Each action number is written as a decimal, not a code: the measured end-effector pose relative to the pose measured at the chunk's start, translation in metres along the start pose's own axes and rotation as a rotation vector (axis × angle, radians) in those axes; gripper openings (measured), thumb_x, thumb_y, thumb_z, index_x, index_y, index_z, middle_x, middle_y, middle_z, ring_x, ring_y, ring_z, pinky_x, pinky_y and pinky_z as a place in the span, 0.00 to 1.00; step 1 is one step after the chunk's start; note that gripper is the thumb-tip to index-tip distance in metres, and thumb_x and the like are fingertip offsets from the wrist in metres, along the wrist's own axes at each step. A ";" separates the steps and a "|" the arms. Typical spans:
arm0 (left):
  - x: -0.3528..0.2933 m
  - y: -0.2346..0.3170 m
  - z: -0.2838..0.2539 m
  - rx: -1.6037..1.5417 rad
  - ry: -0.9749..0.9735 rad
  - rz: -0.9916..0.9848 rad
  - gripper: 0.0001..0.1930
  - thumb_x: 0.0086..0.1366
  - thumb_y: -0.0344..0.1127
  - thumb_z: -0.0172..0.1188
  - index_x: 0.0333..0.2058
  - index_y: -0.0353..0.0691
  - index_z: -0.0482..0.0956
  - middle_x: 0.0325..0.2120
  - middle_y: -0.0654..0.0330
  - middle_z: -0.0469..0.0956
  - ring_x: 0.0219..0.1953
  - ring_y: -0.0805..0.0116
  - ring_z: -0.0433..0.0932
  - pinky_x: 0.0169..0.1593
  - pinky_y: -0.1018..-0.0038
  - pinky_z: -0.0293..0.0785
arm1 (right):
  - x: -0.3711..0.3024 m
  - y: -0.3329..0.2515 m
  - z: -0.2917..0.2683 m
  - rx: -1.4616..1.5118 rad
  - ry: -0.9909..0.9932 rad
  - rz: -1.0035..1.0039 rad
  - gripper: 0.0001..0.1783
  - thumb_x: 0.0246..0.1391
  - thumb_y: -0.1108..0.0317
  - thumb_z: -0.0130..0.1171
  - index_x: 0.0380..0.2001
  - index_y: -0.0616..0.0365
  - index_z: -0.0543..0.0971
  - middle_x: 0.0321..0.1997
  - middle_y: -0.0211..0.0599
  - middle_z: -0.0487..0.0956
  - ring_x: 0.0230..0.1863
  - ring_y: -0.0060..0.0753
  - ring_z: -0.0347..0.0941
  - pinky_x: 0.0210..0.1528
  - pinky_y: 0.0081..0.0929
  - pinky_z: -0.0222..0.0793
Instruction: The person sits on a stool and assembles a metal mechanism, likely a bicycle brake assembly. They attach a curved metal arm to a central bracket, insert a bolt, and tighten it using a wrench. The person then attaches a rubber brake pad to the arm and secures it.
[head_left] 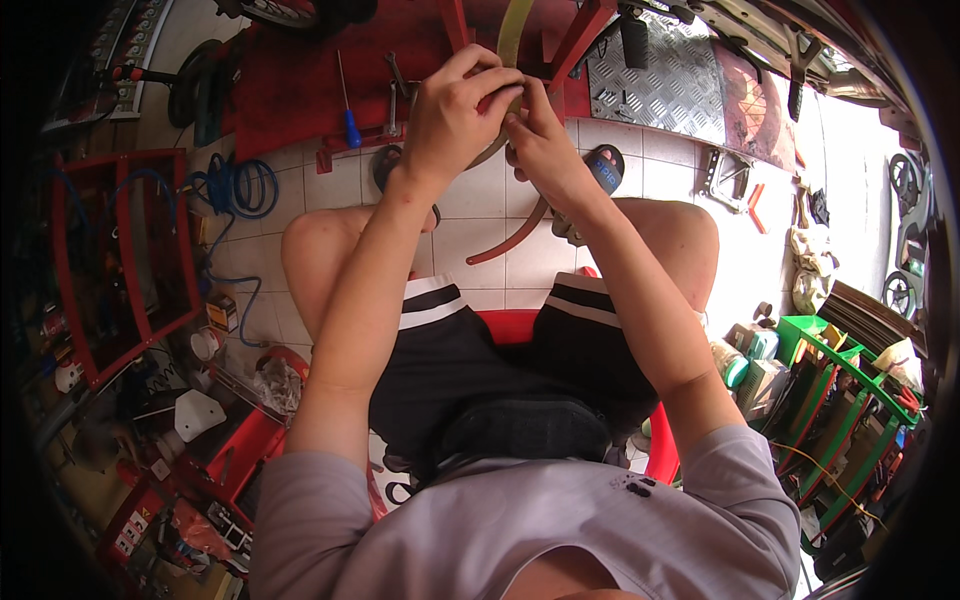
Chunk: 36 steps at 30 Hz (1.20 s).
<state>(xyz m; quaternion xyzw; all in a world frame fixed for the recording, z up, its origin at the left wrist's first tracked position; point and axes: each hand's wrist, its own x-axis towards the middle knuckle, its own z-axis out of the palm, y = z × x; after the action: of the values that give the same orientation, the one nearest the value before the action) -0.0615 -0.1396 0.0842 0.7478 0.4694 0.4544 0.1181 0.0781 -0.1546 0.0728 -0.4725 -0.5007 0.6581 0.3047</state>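
A narrow, curved yellowish-green band point(515, 38), like part of a wheel rim, runs down between two red posts point(580, 42) to my hands. My left hand point(462, 108) is closed, thumb and fingers pressed together at the band's edge. Against it from the other side is my right hand point(543, 137), also closed, its fingers curled at the band. The fingers hide what is pinched between them. Below my hands a reddish-brown strip point(515, 238) hangs in a curve between my knees, its upper part hidden behind my right hand.
A blue-handled screwdriver point(351, 128) and wrenches point(393, 100) lie left of my hands by a red surface point(290, 95). To the right is a metal tread plate point(655, 85). A coiled blue hose point(235, 188) and red frame shelf point(122, 255) stand left; a green rack point(800, 330) stands right.
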 end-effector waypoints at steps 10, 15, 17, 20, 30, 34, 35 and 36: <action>0.004 0.003 -0.001 -0.018 0.075 0.000 0.07 0.53 0.25 0.63 0.32 0.36 0.78 0.26 0.60 0.78 0.21 0.70 0.77 0.24 0.77 0.71 | 0.001 0.006 0.000 0.004 0.031 -0.063 0.20 0.62 0.69 0.41 0.56 0.45 0.57 0.32 0.26 0.66 0.22 0.14 0.59 0.20 0.14 0.55; 0.005 -0.004 -0.006 -0.134 0.174 -0.285 0.07 0.62 0.32 0.60 0.34 0.34 0.76 0.21 0.64 0.78 0.22 0.82 0.75 0.25 0.84 0.70 | 0.000 0.005 0.002 -0.086 0.019 -0.103 0.21 0.57 0.72 0.41 0.55 0.54 0.58 0.44 0.49 0.74 0.44 0.43 0.72 0.47 0.34 0.64; 0.003 -0.021 -0.016 -0.176 0.155 -0.436 0.08 0.64 0.32 0.56 0.36 0.32 0.75 0.23 0.63 0.77 0.22 0.81 0.74 0.24 0.84 0.68 | -0.003 0.000 0.003 -0.071 0.009 -0.092 0.21 0.57 0.72 0.41 0.55 0.55 0.58 0.44 0.53 0.75 0.47 0.47 0.73 0.51 0.37 0.64; 0.000 -0.039 -0.027 -0.486 0.096 -0.772 0.07 0.66 0.32 0.53 0.37 0.35 0.74 0.29 0.61 0.77 0.28 0.75 0.77 0.28 0.82 0.70 | -0.006 -0.009 -0.002 -0.044 -0.009 -0.060 0.20 0.57 0.72 0.41 0.54 0.56 0.59 0.43 0.53 0.75 0.46 0.46 0.73 0.50 0.38 0.64; 0.000 -0.013 0.008 -1.230 -0.092 -1.074 0.13 0.71 0.34 0.40 0.43 0.32 0.69 0.45 0.48 0.75 0.49 0.58 0.74 0.54 0.64 0.70 | -0.008 -0.011 -0.017 -0.028 -0.015 0.090 0.20 0.54 0.60 0.42 0.44 0.63 0.72 0.37 0.43 0.76 0.38 0.35 0.70 0.40 0.30 0.65; -0.003 -0.010 0.011 -1.345 -0.028 -1.199 0.14 0.71 0.34 0.38 0.45 0.31 0.68 0.42 0.48 0.76 0.45 0.58 0.76 0.52 0.65 0.71 | -0.006 -0.004 -0.012 -0.069 -0.015 0.055 0.20 0.54 0.59 0.42 0.41 0.64 0.72 0.30 0.39 0.74 0.34 0.32 0.69 0.36 0.30 0.65; -0.004 -0.010 0.011 -1.377 0.001 -1.235 0.15 0.71 0.35 0.37 0.46 0.31 0.68 0.42 0.48 0.76 0.45 0.58 0.76 0.52 0.64 0.71 | -0.005 -0.001 -0.011 -0.065 -0.014 0.045 0.20 0.54 0.59 0.42 0.40 0.64 0.72 0.27 0.38 0.73 0.31 0.31 0.69 0.34 0.29 0.65; -0.003 -0.010 0.010 -1.371 -0.004 -1.246 0.16 0.71 0.36 0.35 0.46 0.32 0.68 0.42 0.50 0.76 0.46 0.59 0.75 0.52 0.64 0.70 | -0.004 0.000 -0.009 -0.061 -0.014 0.035 0.19 0.54 0.59 0.42 0.39 0.64 0.72 0.25 0.36 0.72 0.29 0.29 0.68 0.31 0.28 0.65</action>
<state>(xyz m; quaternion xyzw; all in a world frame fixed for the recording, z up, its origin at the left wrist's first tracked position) -0.0597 -0.1341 0.0706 0.1277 0.4150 0.4858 0.7586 0.0883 -0.1551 0.0733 -0.4858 -0.5144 0.6509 0.2753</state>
